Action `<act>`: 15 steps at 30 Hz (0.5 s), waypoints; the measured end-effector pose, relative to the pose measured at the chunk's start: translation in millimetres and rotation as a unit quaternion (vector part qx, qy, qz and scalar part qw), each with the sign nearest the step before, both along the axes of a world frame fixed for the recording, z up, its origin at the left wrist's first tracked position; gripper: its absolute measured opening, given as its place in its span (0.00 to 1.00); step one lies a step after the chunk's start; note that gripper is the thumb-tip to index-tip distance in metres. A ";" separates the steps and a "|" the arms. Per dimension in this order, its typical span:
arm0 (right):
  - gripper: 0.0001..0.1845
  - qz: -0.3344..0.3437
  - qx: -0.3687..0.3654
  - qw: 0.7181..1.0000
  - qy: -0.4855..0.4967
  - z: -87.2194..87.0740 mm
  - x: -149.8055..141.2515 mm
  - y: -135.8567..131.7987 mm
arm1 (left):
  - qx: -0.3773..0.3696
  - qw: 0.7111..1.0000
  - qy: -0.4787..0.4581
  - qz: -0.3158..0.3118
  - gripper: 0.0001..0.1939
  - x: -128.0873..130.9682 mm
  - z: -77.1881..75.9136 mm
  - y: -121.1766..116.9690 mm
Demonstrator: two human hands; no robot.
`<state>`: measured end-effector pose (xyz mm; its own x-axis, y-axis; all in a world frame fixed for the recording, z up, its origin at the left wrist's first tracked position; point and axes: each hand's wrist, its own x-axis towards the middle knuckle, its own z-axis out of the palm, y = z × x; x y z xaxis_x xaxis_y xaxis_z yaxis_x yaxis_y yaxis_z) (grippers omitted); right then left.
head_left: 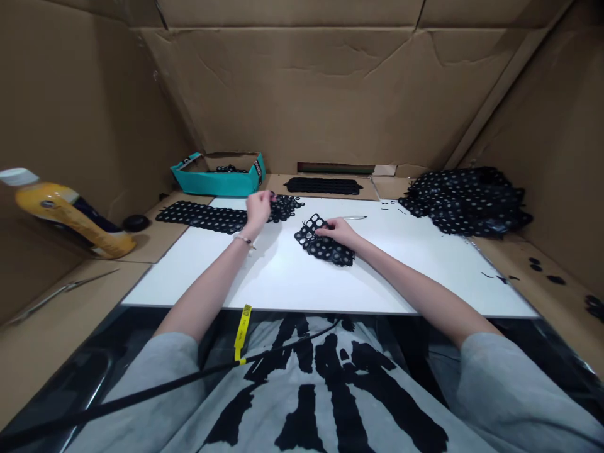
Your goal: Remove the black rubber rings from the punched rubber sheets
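Here we go: the left hand (258, 211) has its fingers pinched narrow right at a black perforated rubber sheet (285, 208), though whether they've got it is hard to tell, while the right hand (338, 231) lies flat across a second sheet (325, 246), both on the white tabletop (189, 264).

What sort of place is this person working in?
Probably a makeshift handwork station rather than a proper workshop: corrugated cardboard walls enclose the bench, a white work board lies in front of the person, and a heap of black perforated sheets sits beside it.
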<state>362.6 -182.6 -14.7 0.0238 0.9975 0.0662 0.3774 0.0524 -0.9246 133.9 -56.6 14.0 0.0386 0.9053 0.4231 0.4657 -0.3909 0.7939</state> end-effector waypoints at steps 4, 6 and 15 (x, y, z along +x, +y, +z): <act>0.22 -0.007 -0.005 1.000 0.017 1.5 -1.7 -2.8 | 0.111 0.988 0.097 0.050 0.19 -26.6 -1.6 17.2; 0.22 -0.001 -0.008 1.000 0.023 2.5 -2.5 -3.5 | 0.114 0.981 0.154 0.034 0.16 -30.7 -7.7 20.7; 0.21 0.006 0.003 1.000 0.023 -2.1 -0.8 -0.2 | 0.124 0.962 0.212 -0.122 0.14 -6.4 5.0 -6.8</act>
